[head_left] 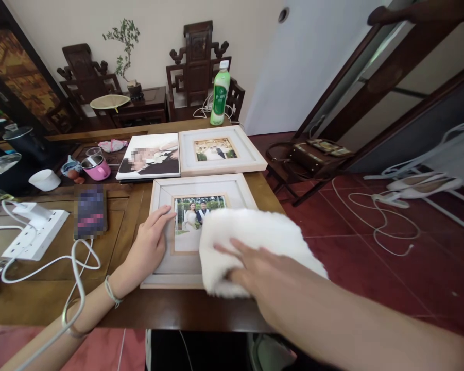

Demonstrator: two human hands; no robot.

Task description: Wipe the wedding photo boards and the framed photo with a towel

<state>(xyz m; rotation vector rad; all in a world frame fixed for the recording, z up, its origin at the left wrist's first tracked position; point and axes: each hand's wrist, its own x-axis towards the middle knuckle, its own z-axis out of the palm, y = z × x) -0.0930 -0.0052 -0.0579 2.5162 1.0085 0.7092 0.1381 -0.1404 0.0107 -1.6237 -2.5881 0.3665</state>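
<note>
A framed wedding photo (193, 214) lies face up near the table's front edge, in a pale wooden frame (166, 184). My left hand (150, 239) rests on the frame's left side, fingers stretched toward the picture and nothing held in them. On the frame's right part, my right hand (249, 265) presses down a fluffy white cloth (262, 229), with some fingers curled into it. The cloth hides the lower right of the frame and part of the photo, and hangs past the frame's right side.
Behind lie another framed photo (216, 149) and a photo panel (150, 154); a green bottle (219, 95) stands at the back. To the left are a pink mug (96, 167), a white cup (45, 180), a power strip (38, 232) and a white cable (77, 268) crossing my left forearm.
</note>
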